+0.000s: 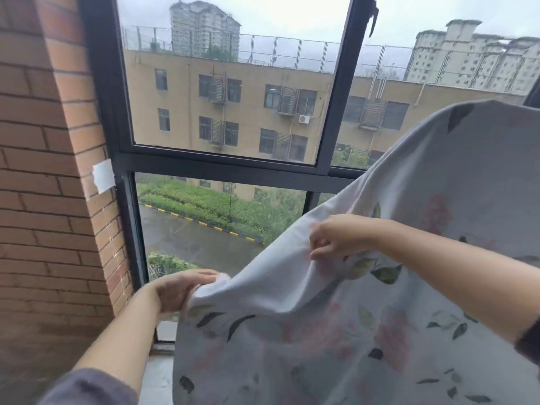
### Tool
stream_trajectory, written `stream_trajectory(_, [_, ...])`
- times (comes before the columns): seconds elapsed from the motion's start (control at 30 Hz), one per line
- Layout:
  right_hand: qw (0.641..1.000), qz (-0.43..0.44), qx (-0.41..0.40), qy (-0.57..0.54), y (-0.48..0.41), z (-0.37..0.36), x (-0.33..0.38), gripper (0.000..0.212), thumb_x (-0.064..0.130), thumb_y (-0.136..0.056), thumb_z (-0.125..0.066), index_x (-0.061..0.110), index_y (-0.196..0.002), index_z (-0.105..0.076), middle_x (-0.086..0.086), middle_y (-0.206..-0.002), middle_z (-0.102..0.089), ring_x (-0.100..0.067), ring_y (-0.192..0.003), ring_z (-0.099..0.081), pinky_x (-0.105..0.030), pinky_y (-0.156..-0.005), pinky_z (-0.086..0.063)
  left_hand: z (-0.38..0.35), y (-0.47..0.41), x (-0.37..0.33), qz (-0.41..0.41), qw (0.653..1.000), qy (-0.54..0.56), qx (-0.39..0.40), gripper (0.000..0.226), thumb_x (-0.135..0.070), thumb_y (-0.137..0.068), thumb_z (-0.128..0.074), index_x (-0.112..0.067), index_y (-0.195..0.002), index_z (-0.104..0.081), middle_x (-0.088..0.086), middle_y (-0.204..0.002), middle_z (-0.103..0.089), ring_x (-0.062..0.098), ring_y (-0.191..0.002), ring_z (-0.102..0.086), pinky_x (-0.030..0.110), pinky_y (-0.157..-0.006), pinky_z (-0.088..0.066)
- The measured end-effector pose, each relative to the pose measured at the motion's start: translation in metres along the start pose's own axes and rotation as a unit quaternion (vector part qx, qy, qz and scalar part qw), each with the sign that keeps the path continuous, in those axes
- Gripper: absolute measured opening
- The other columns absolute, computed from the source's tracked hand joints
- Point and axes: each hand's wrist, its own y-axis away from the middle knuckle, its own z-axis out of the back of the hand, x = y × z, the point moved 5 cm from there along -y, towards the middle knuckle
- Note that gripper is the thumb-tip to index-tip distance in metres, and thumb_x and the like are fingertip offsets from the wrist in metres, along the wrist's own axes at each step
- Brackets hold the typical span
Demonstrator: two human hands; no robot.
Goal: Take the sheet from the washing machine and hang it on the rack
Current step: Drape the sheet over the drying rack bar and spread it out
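Note:
A pale grey sheet (409, 287) printed with pink flowers and dark green leaves fills the lower right of the head view and rises toward the upper right. My left hand (178, 290) grips its left corner low down, near the window frame. My right hand (339, 238) pinches a fold along the sheet's upper edge, higher and to the right. The cloth sags between the two hands. No rack or washing machine is in view; whatever carries the sheet's upper right end is hidden.
A dark-framed window (222, 165) stands straight ahead, with buildings and a wet road outside. A red brick wall (43, 200) closes the left side, with a white patch (103, 176) stuck on it. A grey sill (157, 375) runs below the window.

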Motion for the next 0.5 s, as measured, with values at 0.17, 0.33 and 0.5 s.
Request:
stream_trajectory(0.17, [0.989, 0.029, -0.145, 0.014, 0.003, 0.034, 0.003, 0.019, 0.043, -0.09, -0.052, 0.03, -0.094, -0.065, 0.013, -0.102, -0.063, -0.013, -0.098, -0.057, -0.032, -0.086, -0.042, -0.01, 0.01, -0.022, -0.122, 0.981, 0.148, -0.037, 0.056, -0.052, -0.076, -0.062, -0.001, -0.092, -0.075, 0.02, -0.093, -0.071, 0.032, -0.087, -0.066, 0.039, -0.077, -0.051])
stream_trajectory(0.33, [0.973, 0.032, -0.226, 0.022, 0.012, 0.062, -0.001, 0.019, 0.034, -0.091, -0.05, 0.024, -0.091, -0.067, 0.009, -0.102, -0.064, -0.015, -0.097, -0.058, -0.032, -0.088, -0.04, -0.016, 0.025, -0.071, -0.259, 0.938, 0.217, -0.08, 0.048, -0.05, -0.073, -0.07, -0.005, -0.088, -0.076, 0.017, -0.089, -0.072, 0.03, -0.082, -0.07, 0.042, -0.069, -0.058])
stream_trajectory(0.5, [0.956, 0.018, -0.29, 0.031, 0.021, 0.085, -0.01, 0.02, 0.033, -0.092, -0.05, 0.026, -0.099, -0.067, 0.008, -0.111, -0.062, -0.015, -0.107, -0.055, -0.034, -0.09, -0.037, -0.012, 0.035, -0.117, -0.332, 0.916, 0.197, -0.108, 0.04, -0.036, -0.097, -0.042, -0.011, -0.081, -0.068, 0.008, -0.073, -0.063, 0.016, -0.063, -0.065, 0.023, -0.059, -0.054])
